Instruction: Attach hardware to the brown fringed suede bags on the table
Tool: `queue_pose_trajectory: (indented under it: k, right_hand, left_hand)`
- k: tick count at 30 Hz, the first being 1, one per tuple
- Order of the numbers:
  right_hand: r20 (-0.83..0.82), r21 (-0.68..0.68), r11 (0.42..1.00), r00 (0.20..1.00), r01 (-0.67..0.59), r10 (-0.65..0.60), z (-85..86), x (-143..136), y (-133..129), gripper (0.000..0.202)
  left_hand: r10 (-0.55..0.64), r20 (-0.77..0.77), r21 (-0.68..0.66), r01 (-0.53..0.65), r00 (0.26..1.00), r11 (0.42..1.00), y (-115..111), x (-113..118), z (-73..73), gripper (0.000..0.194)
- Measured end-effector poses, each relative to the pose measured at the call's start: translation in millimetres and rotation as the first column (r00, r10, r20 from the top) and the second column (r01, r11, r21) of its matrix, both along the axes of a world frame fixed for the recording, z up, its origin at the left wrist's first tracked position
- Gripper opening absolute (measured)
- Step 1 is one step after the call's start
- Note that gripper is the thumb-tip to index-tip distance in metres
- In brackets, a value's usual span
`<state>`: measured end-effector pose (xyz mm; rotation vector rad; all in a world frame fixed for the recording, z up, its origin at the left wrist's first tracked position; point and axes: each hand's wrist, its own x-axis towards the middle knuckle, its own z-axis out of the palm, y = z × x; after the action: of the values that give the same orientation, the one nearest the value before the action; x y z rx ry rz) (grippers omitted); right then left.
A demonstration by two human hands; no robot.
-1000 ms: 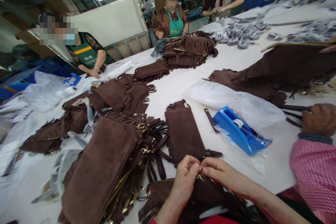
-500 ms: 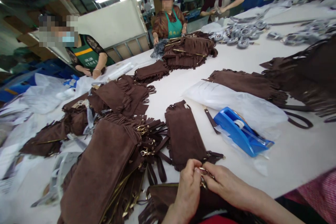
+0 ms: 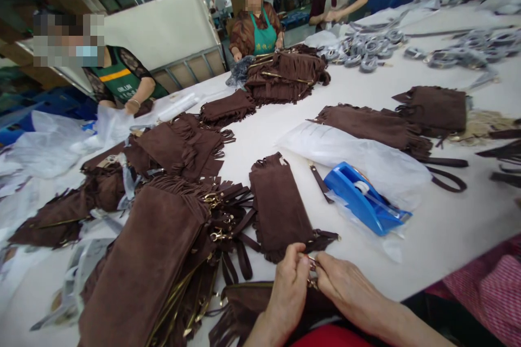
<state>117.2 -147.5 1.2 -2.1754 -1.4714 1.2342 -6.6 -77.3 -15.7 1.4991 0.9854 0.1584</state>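
Head view, lower centre of the frame. The left hand [image 3: 290, 276] and the right hand [image 3: 345, 287] are brought together over a small gold-coloured metal clasp [image 3: 312, 274], which is pinched between the fingertips of both; the fingers of each hand are curled nearly closed around it, and no other object is held. The clasp sits at the top edge of a brown suede fringed pouch [image 3: 244, 303] lying at the bottom edge of the frame, partly hidden beneath the forearms; how the clasp joins the pouch cannot be told.

For the fitting to be worked cleanly, it is judged that the pouch should be kept flat against the white table [image 3: 448, 222], the clasp steadied by 1 hand while it is turned or closed by the other, and the fringe kept clear of the metal.

A stack of like pouches [image 3: 154, 260] is seen at lower left, 1 single pouch [image 3: 279, 209] just above the hands, and a blue tape dispenser [image 3: 360, 200] on a clear plastic bag [image 3: 358, 152] to the right of centre. Other workers stand at the far edge, in the upper part of the frame.
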Motion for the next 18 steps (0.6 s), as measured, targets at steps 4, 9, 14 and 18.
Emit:
queue_pose_trajectory:
  k: [4,9,14,18]
  right_hand:
    - [-0.023,-0.016,0.992,0.991,0.128,-0.128,-3.0,15.1,-18.5,0.021]
    - [0.009,-0.014,0.992,0.992,0.124,-0.124,-13.2,10.6,-36.2,0.021]
    - [0.196,0.099,0.986,0.969,0.131,-0.148,-33.8,-2.1,-45.9,0.020]
    - [0.291,0.263,0.958,0.937,0.114,-0.192,-44.2,-9.4,-45.2,0.019]
  left_hand:
    - [-0.164,-0.005,-0.009,0.164,0.986,0.986,-1.3,-5.5,8.5,0.041]
    - [-0.302,-0.112,0.174,0.318,0.947,0.932,-7.6,1.0,6.5,0.018]
    - [-0.240,-0.165,0.319,0.282,0.957,0.905,-13.1,9.7,-6.3,0.011]
    - [-0.199,-0.203,0.407,0.267,0.959,0.874,-14.4,10.6,-13.7,0.011]
